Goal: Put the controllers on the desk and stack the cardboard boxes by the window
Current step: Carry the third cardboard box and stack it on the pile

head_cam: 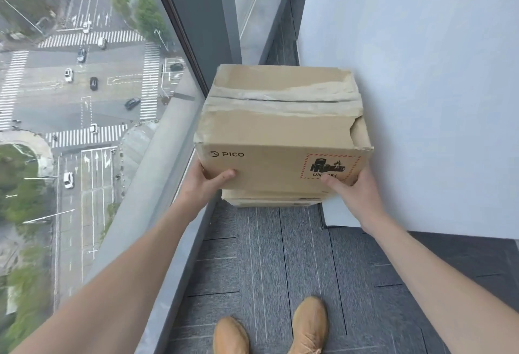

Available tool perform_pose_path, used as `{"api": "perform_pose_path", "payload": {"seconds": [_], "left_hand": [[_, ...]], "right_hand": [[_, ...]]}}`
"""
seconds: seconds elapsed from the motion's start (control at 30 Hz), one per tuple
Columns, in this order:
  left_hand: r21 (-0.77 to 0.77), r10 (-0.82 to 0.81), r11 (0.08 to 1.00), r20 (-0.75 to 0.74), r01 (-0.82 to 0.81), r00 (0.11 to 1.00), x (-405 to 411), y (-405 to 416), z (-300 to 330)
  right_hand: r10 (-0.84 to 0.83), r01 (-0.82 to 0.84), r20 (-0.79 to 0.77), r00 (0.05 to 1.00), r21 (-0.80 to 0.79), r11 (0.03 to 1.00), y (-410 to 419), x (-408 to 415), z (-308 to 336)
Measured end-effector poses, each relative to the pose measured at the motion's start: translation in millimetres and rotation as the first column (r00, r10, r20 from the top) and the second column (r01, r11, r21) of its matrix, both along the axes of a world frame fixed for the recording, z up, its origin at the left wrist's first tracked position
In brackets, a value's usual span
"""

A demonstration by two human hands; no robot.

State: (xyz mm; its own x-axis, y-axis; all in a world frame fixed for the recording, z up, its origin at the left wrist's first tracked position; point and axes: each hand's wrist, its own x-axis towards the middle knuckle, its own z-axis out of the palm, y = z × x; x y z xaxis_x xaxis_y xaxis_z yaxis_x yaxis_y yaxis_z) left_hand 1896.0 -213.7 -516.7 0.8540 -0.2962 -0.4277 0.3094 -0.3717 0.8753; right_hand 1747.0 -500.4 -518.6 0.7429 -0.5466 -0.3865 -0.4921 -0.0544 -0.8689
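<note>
A brown cardboard box (pixel 280 126) marked PICO, with torn tape across its top and a battery warning label on its near side, is held between both hands. My left hand (pixel 206 181) grips its lower left corner and my right hand (pixel 352 190) grips its lower right corner. Directly beneath it, a second cardboard box (pixel 269 199) shows only its near top edge, standing on the floor. Whether the upper box rests on the lower one I cannot tell. No controllers or desk are in view.
A floor-to-ceiling window (pixel 84 100) with a grey sill (pixel 157 213) runs along the left. A white wall (pixel 421 100) stands close on the right. Grey carpet (pixel 280 263) lies between them, with my two tan shoes (pixel 309 325) at the bottom.
</note>
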Motion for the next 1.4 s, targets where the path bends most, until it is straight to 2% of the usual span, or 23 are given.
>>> {"api": "perform_pose_path", "payload": {"seconds": [0.23,0.47,0.73,0.97,1.17,1.4], "left_hand": [[0.087,-0.024,0.996,-0.088,0.031,0.996,-21.1,7.4,-35.8],[0.115,-0.044,0.992,-0.144,0.061,0.989,-33.2,1.3,-51.8],[0.058,-0.047,0.997,-0.152,0.056,0.987,-32.0,6.4,-51.2],[0.150,0.008,0.988,-0.185,0.020,0.983,-37.0,3.0,-54.1],[0.176,-0.006,0.983,-0.224,0.046,0.975,-39.7,-2.5,-37.5],[0.164,0.052,0.986,-0.149,-0.027,0.987,-41.8,0.8,30.4]], "right_hand": [[0.018,-0.021,-0.133,0.991,-0.016,1.000,0.6,-16.9,-31.9],[0.000,0.023,-0.181,0.983,0.120,0.993,-5.0,-27.8,-47.3],[-0.014,0.035,-0.142,0.990,0.147,0.988,2.1,-25.4,-57.3],[0.013,0.003,-0.096,0.995,0.167,0.986,3.0,-25.2,-60.4],[0.122,-0.092,-0.215,0.969,0.144,0.985,-2.4,-29.0,-40.8],[0.028,-0.004,-0.284,0.958,0.084,0.996,5.1,-29.9,12.7]]}}
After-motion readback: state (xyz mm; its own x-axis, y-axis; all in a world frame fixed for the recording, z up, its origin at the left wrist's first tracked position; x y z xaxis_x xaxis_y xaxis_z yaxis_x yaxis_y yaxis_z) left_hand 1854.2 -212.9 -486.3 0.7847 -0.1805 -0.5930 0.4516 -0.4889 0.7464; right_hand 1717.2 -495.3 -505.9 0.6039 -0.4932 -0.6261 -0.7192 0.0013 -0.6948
